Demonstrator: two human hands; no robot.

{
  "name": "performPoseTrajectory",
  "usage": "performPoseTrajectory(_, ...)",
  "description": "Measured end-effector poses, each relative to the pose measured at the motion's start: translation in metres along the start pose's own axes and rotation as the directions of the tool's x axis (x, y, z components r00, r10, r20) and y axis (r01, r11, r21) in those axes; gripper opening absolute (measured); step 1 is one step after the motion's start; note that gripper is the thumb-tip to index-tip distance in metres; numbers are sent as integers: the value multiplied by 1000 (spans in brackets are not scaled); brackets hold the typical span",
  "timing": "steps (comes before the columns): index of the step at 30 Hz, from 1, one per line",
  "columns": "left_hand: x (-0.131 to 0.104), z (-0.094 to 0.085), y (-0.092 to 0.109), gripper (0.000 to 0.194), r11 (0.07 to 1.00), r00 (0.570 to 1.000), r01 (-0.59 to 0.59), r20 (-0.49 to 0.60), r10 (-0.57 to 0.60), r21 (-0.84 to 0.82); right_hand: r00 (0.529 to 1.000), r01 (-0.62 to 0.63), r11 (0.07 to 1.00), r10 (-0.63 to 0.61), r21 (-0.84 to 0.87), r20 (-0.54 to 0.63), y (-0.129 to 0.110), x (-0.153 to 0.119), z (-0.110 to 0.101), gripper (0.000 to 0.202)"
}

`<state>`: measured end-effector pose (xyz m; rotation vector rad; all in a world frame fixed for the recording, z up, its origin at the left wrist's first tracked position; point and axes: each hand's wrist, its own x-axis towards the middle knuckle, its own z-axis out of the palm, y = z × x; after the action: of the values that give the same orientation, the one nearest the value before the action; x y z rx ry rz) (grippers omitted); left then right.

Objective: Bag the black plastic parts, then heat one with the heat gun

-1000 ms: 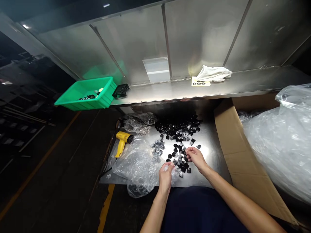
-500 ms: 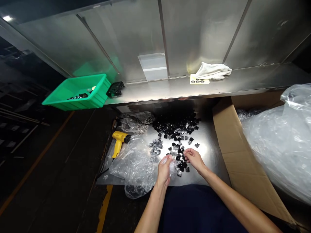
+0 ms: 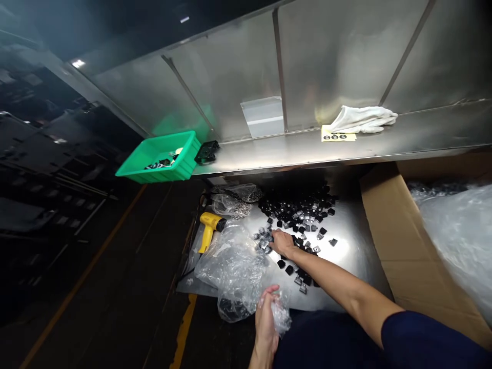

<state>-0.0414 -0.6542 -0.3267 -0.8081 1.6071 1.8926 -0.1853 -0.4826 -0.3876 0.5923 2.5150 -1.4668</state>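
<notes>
Right hand (image 3: 283, 243) at small shiny parts (image 3: 262, 237)
Nearer, the left hand (image 3: 266, 320) grips clear plastic (image 3: 282, 315); cannot tell whether right fingers (image 3: 275, 237) hold anything.

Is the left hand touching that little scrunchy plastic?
Touching. The head view shows the clear plastic bunched against the palm side of the left hand.

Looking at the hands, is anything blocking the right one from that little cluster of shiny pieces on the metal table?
Nothing visible does. The right hand is right at the cluster of pieces, on its right side. The big clear plastic lies to the cluster's left, not between them.
</notes>
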Motion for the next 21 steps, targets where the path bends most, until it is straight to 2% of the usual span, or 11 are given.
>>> performPoseTrajectory(2, -3, -1, -1, 41, 996, 997, 72, -22, -73, -50, 1000, -4, 1000, 4, -13, 4, -2, 0, 4, 17)
performPoseTrajectory(5, -4, 3, 4, 52, 985, 989, 148, 8, -148, -90, 1000, -20, 999, 20, 27, 7, 8, -9, -2, 8)
performPoseTrajectory(7, 0, 8, 8, 50, 991, 991, 127, 41, -125, -39, 1000, -27, 995, 26, 99, 5, 21, -21, -10, 10)
performPoseTrajectory(10, 13, 21, 14, 43, 994, 997, -2, 78, -6, 107, 999, -39, 972, 40, 230, 0, 39, -49, -26, 17)
performPoseTrajectory(12, 23, 33, 17, 49, 981, 992, -96, 101, 80, 166, 999, -53, 937, 53, 345, 9, 46, -71, -35, 20)
performPoseTrajectory(14, 32, 46, 19, 57, 976, 983, -142, 140, 120, 165, 999, -54, 858, 44, 512, 31, 48, -92, -43, 21)
performPoseTrajectory(17, 40, 60, 20, 59, 986, 974, -136, 194, 116, 98, 999, 2, 742, -29, 671, 29, 44, -117, -55, 18)
performPoseTrajectory(21, 41, 65, 21, 53, 999, 969, -54, 241, 54, -7, 993, 77, 789, -114, 610, 23, 36, -130, -66, 13)
